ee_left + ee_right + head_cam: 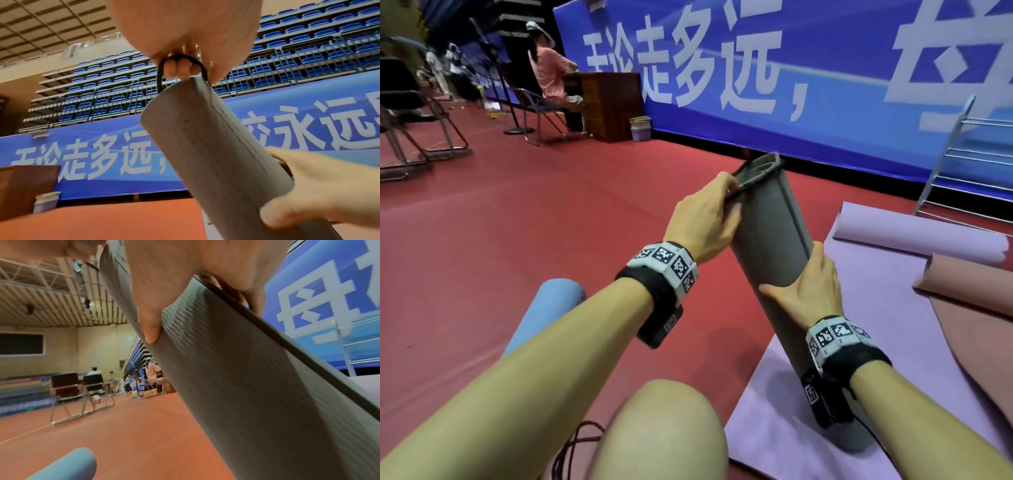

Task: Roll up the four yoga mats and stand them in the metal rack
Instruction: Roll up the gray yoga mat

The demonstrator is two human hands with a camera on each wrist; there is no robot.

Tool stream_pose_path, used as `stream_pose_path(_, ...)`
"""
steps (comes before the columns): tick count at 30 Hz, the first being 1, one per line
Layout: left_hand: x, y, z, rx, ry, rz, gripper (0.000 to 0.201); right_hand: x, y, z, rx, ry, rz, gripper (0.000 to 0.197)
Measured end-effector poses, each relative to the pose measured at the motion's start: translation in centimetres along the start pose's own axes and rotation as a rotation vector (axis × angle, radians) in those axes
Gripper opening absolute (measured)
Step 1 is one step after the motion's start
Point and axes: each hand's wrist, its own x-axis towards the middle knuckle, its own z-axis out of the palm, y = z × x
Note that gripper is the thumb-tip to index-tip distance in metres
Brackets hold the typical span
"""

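Note:
A rolled grey yoga mat (pixel 770 233) stands tilted, its lower end resting on the flat purple mat (pixel 887 315). My left hand (pixel 729 192) is at the roll's top end, fingers (pixel 179 68) hooked in a black elastic band (pixel 180 58) that loops over that end. My right hand (pixel 801 274) grips the roll's middle, thumb (pixel 152 321) pressed on the textured grey mat (pixel 246 369). A rolled blue mat (pixel 551 308) lies on the floor at lower left. A pink mat (pixel 979 325) lies partly unrolled at right. The metal rack (pixel 962 161) stands far right by the banner.
Folding chairs (pixel 421 113) stand at far left. A person sits at a wooden desk (pixel 609 102) with purple bins (pixel 640 128) beside it. A blue banner wall (pixel 825 85) closes the far side. A dark cord (pixel 575 445) lies by my knee. Red floor (pixel 551 212) lies between.

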Motion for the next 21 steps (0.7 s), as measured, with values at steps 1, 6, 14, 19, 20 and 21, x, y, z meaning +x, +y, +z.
stream_pose_path(1, -0.4, -0.2, 0.3, 0.010, 0.020, -0.009, 0.016, 0.5, 0.3, -0.6, 0.011, 0.015, 0.033, 0.117)
stream_pose_path(6, -2.2, -2.1, 2.4, -0.152, -0.072, -0.196, 0.016, 2.4, 2.4, -4.4, 0.063, 0.096, 0.169, 0.109)
stream_pose_path(14, 4.0, -2.2, 3.5, -0.459, -0.164, -0.662, 0.019, 0.8, 2.3, -4.7, 0.057, -0.061, 0.053, 0.123)
stream_pose_path(19, 8.9, -3.2, 0.7, -0.552, -0.223, -0.984, 0.041, -1.4, 0.8, -3.3, -0.003, -0.128, -0.058, 0.134)
stream_pose_path(20, 9.5, -3.3, 0.5, -0.517, -0.280, -0.972, 0.044, -1.5, 0.5, -3.2, -0.004, -0.137, -0.058, 0.134)
stream_pose_path(21, 9.7, -3.1, 0.3, -0.464, -0.366, -0.938, 0.046, -1.6, 0.4, -3.1, -0.006, -0.157, -0.059, 0.134)
